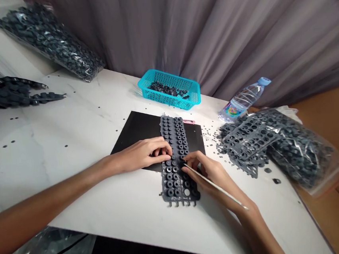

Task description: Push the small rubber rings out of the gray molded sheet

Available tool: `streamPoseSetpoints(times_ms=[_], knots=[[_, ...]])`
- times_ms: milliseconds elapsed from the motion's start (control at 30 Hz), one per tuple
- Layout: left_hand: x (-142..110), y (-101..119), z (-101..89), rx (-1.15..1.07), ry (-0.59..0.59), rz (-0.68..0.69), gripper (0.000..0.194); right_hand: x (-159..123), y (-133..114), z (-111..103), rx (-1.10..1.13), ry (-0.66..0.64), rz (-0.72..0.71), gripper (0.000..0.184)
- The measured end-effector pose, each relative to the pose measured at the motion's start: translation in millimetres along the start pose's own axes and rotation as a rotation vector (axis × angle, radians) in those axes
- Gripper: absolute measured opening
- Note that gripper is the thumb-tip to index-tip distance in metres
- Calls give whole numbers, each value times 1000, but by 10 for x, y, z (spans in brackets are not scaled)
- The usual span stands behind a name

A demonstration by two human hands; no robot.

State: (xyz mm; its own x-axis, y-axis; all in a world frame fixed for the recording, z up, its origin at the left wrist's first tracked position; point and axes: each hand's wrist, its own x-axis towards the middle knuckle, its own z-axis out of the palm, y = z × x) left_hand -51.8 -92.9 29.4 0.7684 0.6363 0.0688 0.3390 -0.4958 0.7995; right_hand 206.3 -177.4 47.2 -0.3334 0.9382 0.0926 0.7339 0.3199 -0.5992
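Observation:
A long dark grey moulded rubber sheet [170, 183] with rows of round ring-shaped parts lies lengthwise before me, partly on a black mat [134, 132]. One round hole shows near its lower right corner. My left hand [155, 152] reaches over the sheet's left edge, thumb and forefinger closed together on its surface; anything pinched there is hidden. In my right hand [205, 169], at the sheet's right side, is a thin pale stick-like tool [215, 185] that slants back toward the wrist. Its tip is among the rings, near the fingertips.
A turquoise basket [170, 101] of small dark parts stands behind the mat, near a pink-handled item [189, 122]. At right are a water bottle [242, 102], punched-out sheets [246, 143] and a filled plastic bag [304, 154]. Another full bag [50, 42] leans back left, near more sheets [10, 92].

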Motion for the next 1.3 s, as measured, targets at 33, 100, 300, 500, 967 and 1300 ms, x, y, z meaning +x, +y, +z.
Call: streamPoseSetpoints(times_ms=[33,100,300,500,967,1300], knots=[[-2,2,2,-5,-16,12,26,0,-5,-9,-9,17,-12,15],[-4,12,0,1,-47,34,24,7,-10,-15,-33,49,-66,14],[5,20,-7,-19,-62,49,27,43,-26,5,-75,3,-213,14],[-1,33,-23,-17,-79,38,27,44,-30,-7,-92,-17,-227,16],[6,15,-12,51,-95,54,31,69,85,113,-291,41,-315,20],[229,-107,-194,189,364,179,23,56,103,107,-234,57,-356,13]])
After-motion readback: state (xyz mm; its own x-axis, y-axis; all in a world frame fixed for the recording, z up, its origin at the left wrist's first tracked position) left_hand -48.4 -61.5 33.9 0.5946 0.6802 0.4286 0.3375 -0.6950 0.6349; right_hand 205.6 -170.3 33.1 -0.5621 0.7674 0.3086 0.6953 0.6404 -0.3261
